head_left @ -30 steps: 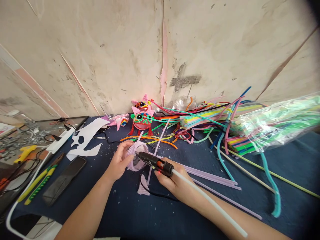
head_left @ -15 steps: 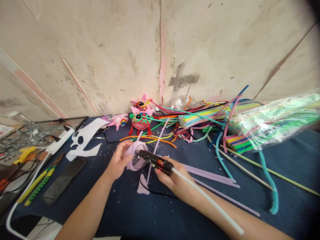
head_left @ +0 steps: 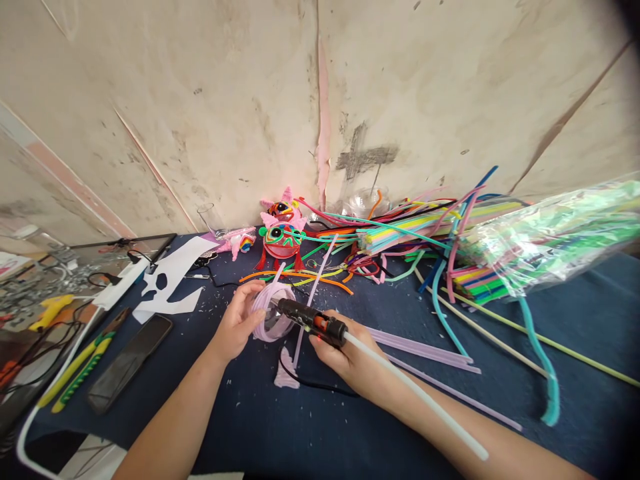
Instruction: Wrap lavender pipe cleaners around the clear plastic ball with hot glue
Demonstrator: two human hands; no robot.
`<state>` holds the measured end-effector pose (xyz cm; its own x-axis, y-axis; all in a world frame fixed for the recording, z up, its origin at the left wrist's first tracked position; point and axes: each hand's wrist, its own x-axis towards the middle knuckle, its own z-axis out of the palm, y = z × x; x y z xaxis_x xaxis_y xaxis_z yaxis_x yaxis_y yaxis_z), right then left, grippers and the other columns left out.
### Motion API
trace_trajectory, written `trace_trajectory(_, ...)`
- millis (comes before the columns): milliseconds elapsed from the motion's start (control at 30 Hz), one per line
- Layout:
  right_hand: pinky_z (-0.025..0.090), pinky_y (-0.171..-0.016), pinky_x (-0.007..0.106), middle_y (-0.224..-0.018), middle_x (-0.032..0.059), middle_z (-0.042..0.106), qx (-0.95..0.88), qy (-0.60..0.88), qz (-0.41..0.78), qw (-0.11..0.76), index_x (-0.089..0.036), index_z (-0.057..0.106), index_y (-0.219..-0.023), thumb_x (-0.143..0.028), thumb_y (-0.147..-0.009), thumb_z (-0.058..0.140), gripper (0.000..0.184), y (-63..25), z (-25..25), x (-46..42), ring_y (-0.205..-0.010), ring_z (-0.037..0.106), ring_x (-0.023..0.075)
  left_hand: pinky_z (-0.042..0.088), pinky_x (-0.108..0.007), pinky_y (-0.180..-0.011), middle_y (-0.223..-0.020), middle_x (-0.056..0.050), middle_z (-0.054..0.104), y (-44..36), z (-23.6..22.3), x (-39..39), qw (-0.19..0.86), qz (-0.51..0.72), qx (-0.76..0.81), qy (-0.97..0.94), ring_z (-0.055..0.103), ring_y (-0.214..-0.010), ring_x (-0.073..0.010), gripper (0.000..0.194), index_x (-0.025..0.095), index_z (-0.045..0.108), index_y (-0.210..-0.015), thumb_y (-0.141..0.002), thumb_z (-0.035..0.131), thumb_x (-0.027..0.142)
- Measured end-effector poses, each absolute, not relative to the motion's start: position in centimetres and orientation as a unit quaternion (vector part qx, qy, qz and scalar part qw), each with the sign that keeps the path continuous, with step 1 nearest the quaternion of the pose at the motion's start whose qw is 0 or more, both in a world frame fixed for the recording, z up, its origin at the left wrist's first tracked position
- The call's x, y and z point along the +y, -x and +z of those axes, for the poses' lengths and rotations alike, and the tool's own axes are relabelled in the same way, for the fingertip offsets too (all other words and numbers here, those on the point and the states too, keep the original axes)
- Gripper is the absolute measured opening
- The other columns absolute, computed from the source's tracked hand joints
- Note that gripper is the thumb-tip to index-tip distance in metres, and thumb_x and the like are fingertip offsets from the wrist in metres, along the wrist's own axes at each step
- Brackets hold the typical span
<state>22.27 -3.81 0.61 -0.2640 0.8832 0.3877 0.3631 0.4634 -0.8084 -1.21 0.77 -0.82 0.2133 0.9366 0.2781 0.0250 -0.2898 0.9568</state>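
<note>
Navy tbl [head_left: 250, 433] w/ phone [head_left: 130, 363], pliers [head_left: 103, 345]

On my remote feed: coil [head_left: 261, 315] in left hand [head_left: 239, 325], glue gun [head_left: 305, 316] in right hand [head_left: 347, 353]. Phone [head_left: 129, 363] left of both, pliers [head_left: 90, 369] left of it, paper [head_left: 175, 273] behind. Figures [head_left: 283, 241] behind coil, near wall [head_left: 225, 100]; I see bagged stems [head_left: 550, 233] far right.

- Left hand [head_left: 239, 328]: bare; thumb visible, fingers partly hidden.
- Left forearm [head_left: 173, 417]: bare to the lower edge of view, slender, tapering toward the wrist.
- Right hand [head_left: 359, 365]: bare; fingers mostly hidden.
- Right forearm [head_left: 450, 421]: likewise bare, smooth in outline.
</note>
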Motion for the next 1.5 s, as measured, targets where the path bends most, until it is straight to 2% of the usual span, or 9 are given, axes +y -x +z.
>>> trace_trajectory(300,0.041,-0.054,0.022,-0.064,-0.0005,0.055,-0.752,0.399,0.315,0.420,-0.021,0.047,-0.071,-0.025,-0.083,0.048,0.012,-22.3,0.6,-4.0,-0.056,0.051,0.0126,0.033,-0.042,-0.109,-0.128,-0.008,0.050,1.4,-1.0,0.9,0.454,0.494,0.389,-0.631,0.046,-0.125,-0.0264,0.034,0.023,0.055,-0.111,-0.080,0.067,0.032)
trace_trajectory(667,0.042,-0.054,0.023,-0.061,-0.0014,0.053,-0.716,0.431,0.304,0.457,-0.022,0.046,-0.068,-0.028,-0.083,0.048,0.017,-22.3,0.5,-3.7,-0.054,0.050,0.0131,0.035,-0.042,-0.106,-0.128,-0.009,0.050,1.2,-0.9,0.8,0.465,0.497,0.384,-0.624,0.047,-0.123,-0.0271,0.036,0.022,0.056,-0.110,-0.079,0.069,0.033)
trace_trajectory(900,0.049,-0.059,0.026,-0.072,0.0024,0.060,-0.676,0.389,0.388,0.491,-0.020,0.054,-0.080,-0.031,-0.086,0.047,0.015,-23.1,0.6,-3.7,-0.063,0.057,0.0152,0.036,-0.043,-0.106,-0.125,-0.010,0.053,1.3,-1.1,0.9,0.458,0.507,0.386,-0.621,0.049,-0.121,-0.0277,0.036,0.021,0.057,-0.108,-0.076,0.071,0.032)
trace_trajectory(1000,0.049,-0.060,0.026,-0.076,0.0020,0.061,-0.684,0.394,0.321,0.523,-0.021,0.052,-0.091,-0.027,-0.084,0.051,0.009,-24.0,0.6,-3.5,-0.065,0.057,0.0150,0.036,-0.043,-0.105,-0.124,-0.010,0.054,1.4,-1.1,1.0,0.464,0.514,0.392,-0.606,0.050,-0.120,-0.0276,0.037,0.021,0.058,-0.106,-0.074,0.073,0.032)
trace_trajectory(1067,0.049,-0.062,0.027,-0.082,0.0027,0.060,-0.707,0.410,0.235,0.526,-0.022,0.050,-0.097,-0.024,-0.082,0.053,0.016,-25.0,0.7,-3.1,-0.068,0.058,0.0157,0.038,-0.042,-0.104,-0.122,-0.009,0.055,1.3,-1.1,1.0,0.467,0.519,0.394,-0.598,0.052,-0.118,-0.0271,0.037,0.021,0.059,-0.104,-0.072,0.074,0.032)
trace_trajectory(1167,0.049,-0.065,0.030,-0.093,0.0065,0.059,-0.765,0.458,0.120,0.436,-0.022,0.051,-0.101,-0.020,-0.080,0.053,0.021,-27.2,0.3,-2.0,-0.077,0.060,0.0193,0.038,-0.041,-0.103,-0.118,-0.008,0.057,1.1,-0.9,1.0,0.465,0.526,0.397,-0.591,0.052,-0.117,-0.0266,0.038,0.021,0.060,-0.104,-0.071,0.074,0.034)
trace_trajectory(1367,0.049,-0.065,0.034,-0.080,0.0060,0.061,-0.804,0.566,0.052,0.177,-0.019,0.061,-0.082,-0.011,-0.068,0.063,0.016,-32.4,-2.3,-1.2,-0.074,0.062,0.0239,0.037,-0.042,-0.104,-0.119,-0.008,0.056,1.0,-0.6,0.7,0.461,0.519,0.401,-0.598,0.052,-0.116,-0.0261,0.036,0.021,0.060,-0.104,-0.073,0.073,0.034)
trace_trajectory(1433,0.050,-0.068,0.037,-0.081,0.0073,0.064,-0.816,0.553,0.050,0.160,-0.019,0.064,-0.084,-0.013,-0.068,0.064,0.017,-33.5,-2.1,-1.3,-0.077,0.063,0.0259,0.037,-0.042,-0.104,-0.118,-0.008,0.057,1.0,-0.6,0.7,0.464,0.518,0.397,-0.598,0.052,-0.117,-0.0263,0.036,0.021,0.060,-0.103,-0.072,0.074,0.033)
trace_trajectory(1500,0.051,-0.072,0.040,-0.086,0.0093,0.066,-0.821,0.531,0.038,0.205,-0.020,0.066,-0.090,-0.017,-0.073,0.063,0.018,-33.4,-0.9,-1.4,-0.083,0.064,0.0278,0.037,-0.042,-0.104,-0.118,-0.008,0.057,1.0,-0.6,0.7,0.466,0.519,0.394,-0.599,0.053,-0.117,-0.0263,0.036,0.021,0.060,-0.102,-0.071,0.074,0.032)
